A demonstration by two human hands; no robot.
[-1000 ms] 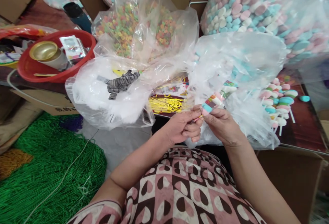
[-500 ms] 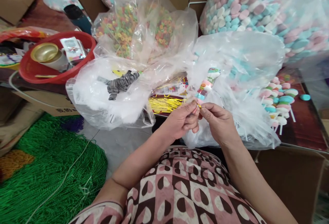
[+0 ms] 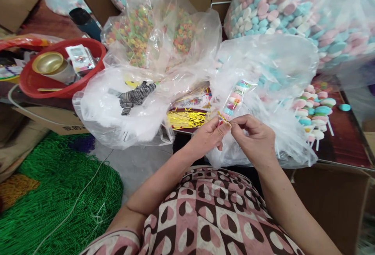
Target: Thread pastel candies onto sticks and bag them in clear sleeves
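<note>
A clear-wrapped marshmallow skewer [image 3: 234,100] with pink, white and blue pieces points away from me. Its lower end is pinched by my left hand [image 3: 208,137], thumb pressed against the fingers. A gold twist tie [image 3: 224,119] lies around the gathered wrapper there. At the tie's right end, my right hand [image 3: 254,137] is closed in a pinch; its fingertips partly hide what they grip. Just left of the hands lies a bundle of gold twist ties [image 3: 187,119]. Unwrapped marshmallow skewers [image 3: 318,110] are heaped to the right.
Plastic bags of white wrappers [image 3: 99,118], ring-shaped gummies [image 3: 140,32] and marshmallows [image 3: 272,9] crowd the table. On the left stands a red basin [image 3: 27,85] holding a gold bowl. Green cord [image 3: 67,192] is piled at lower left. A cardboard box [image 3: 328,204] is at lower right.
My hands have moved slightly apart, the right one turning a little outward. The gold tie now shows more plainly at the wrapper's end, and the skewer has tilted slightly.
</note>
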